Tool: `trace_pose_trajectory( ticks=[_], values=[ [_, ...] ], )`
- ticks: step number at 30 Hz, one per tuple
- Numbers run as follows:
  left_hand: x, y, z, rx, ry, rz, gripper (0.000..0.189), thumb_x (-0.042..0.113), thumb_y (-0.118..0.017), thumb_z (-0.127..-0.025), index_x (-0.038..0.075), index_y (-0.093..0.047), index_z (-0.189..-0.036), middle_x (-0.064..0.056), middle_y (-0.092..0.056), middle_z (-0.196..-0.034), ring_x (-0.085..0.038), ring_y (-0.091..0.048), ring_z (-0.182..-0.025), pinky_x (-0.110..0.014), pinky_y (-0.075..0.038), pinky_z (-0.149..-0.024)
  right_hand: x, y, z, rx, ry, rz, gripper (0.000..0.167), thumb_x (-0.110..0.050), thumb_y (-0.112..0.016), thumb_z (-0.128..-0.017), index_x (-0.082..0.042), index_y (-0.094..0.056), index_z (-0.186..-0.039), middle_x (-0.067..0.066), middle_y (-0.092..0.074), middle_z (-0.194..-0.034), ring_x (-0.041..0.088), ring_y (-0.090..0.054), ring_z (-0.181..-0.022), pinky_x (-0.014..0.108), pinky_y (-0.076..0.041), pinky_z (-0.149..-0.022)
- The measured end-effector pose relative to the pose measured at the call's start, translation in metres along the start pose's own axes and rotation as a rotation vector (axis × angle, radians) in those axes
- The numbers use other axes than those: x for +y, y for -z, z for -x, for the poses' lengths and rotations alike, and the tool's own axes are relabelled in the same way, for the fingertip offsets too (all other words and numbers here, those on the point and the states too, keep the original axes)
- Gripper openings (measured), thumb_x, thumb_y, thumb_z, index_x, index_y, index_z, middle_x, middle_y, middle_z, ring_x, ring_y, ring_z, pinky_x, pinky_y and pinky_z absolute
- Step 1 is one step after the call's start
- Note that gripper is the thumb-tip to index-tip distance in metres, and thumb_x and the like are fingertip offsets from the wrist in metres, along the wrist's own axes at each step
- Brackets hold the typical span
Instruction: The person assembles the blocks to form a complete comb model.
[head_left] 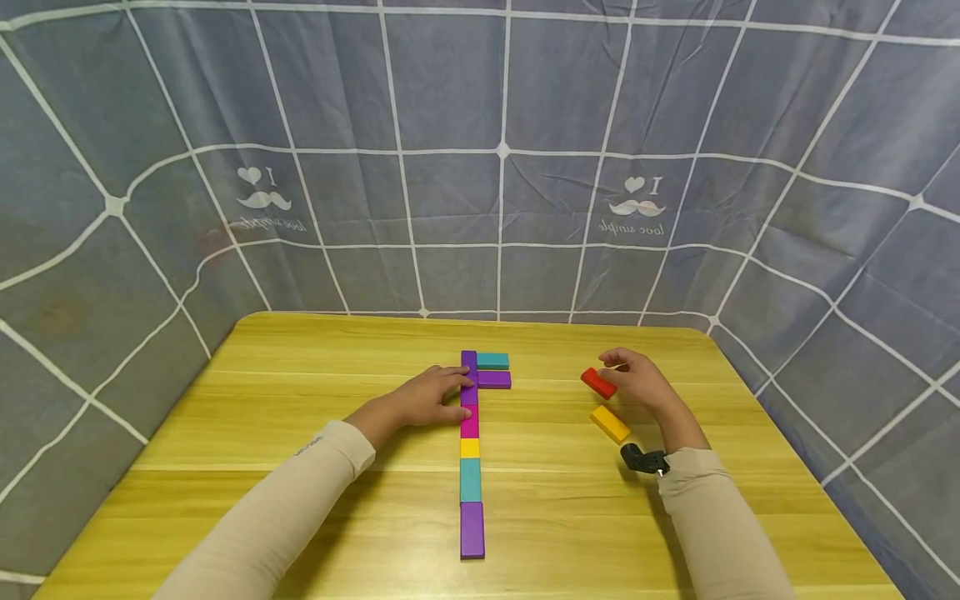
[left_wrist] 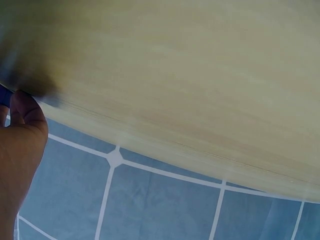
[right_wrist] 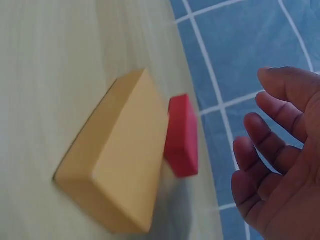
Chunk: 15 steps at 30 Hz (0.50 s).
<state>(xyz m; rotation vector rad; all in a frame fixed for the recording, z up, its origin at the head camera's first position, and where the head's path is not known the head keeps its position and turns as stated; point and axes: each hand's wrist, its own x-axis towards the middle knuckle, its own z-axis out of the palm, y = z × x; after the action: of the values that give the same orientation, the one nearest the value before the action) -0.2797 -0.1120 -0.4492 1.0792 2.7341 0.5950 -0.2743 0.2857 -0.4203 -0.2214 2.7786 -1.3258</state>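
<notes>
On the table, my left hand (head_left: 431, 397) rests its fingertips on a purple block (head_left: 469, 393) in a long column of flat blocks. Its thumb touches the magenta block (head_left: 468, 423) just below. Only part of that hand shows in the left wrist view, at the left edge. Over on the right, my right hand (head_left: 642, 387) hovers beside a red block (head_left: 597, 383), fingers loosely bent and holding nothing. The right wrist view shows a gap between this hand (right_wrist: 285, 155) and the red block (right_wrist: 182, 135). A yellow block (head_left: 611, 424) lies nearer to me, below the red one.
Further down, the column continues with a small yellow block (head_left: 469, 448), a teal block (head_left: 470, 481) and a purple end block (head_left: 472, 531). At its top, a teal block (head_left: 492, 361) and a purple block (head_left: 494, 380) project rightward. A grey curtain (head_left: 450, 200) surrounds the wooden table (head_left: 337, 350).
</notes>
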Motion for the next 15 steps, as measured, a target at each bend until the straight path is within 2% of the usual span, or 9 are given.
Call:
trace_pose_trajectory(
  ticks=[8,11,15],
  values=[
    [0.0,0.0,0.0,-0.004,-0.001,-0.001,0.06,0.044,-0.064,-0.094,0.01,-0.054,-0.142,-0.01,-0.036,-0.157,-0.034,-0.033,-0.142,-0.044,-0.026,-0.117,0.016,-0.003,-0.002,-0.064,-0.041,0.006,0.045,-0.014,-0.06,-0.099,0.01,-0.047,-0.136,0.031,-0.049,-0.132,0.044,-0.051,-0.117,0.05,-0.045,-0.098],
    [-0.001,-0.001,0.0,-0.004,-0.001,-0.004,0.06,0.045,-0.064,-0.094,0.01,-0.053,-0.142,-0.011,-0.036,-0.157,-0.034,-0.033,-0.142,-0.045,-0.025,-0.117,0.023,-0.006,-0.004,-0.084,-0.065,-0.002,0.047,-0.013,-0.061,-0.099,0.01,-0.046,-0.137,0.031,-0.05,-0.129,0.043,-0.051,-0.115,0.051,-0.043,-0.1],
    [-0.002,0.0,-0.001,-0.001,-0.005,-0.003,0.06,0.045,-0.064,-0.094,0.009,-0.054,-0.142,-0.011,-0.036,-0.157,-0.034,-0.033,-0.143,-0.046,-0.025,-0.118,0.027,-0.008,-0.005,-0.084,-0.086,-0.002,0.047,-0.011,-0.062,-0.098,0.011,-0.047,-0.136,0.029,-0.054,-0.124,0.039,-0.052,-0.111,0.047,-0.045,-0.096]
  ],
)
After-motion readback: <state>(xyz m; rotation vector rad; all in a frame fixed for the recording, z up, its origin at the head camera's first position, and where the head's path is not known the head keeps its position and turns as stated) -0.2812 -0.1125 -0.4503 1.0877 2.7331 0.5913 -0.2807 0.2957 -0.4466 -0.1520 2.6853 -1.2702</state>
